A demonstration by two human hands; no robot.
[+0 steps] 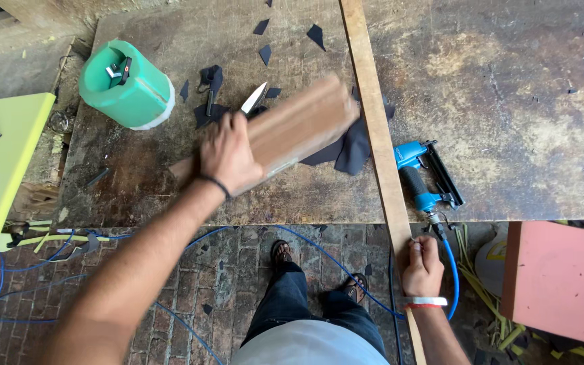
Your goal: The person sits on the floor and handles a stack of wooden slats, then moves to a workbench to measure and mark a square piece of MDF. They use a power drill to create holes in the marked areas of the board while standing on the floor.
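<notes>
My left hand (228,154) grips a brown wooden board piece (292,127) that lies tilted across the worn workbench (495,88); the piece looks motion-blurred. A dark fabric piece (349,150) lies partly under it. My right hand (422,265) holds the near end of a long narrow wooden strip (372,115) that runs from the bench's far side out over its front edge. A blue pneumatic nail gun (424,179) with a blue hose lies just right of the strip.
A green cylindrical container (126,84) lies at the bench's left. Scissors (251,99) and dark fabric scraps (265,53) sit behind the board. A yellow-green panel (1,162) is at left, a red-pink board (562,280) at lower right. Blue hoses cross the brick floor.
</notes>
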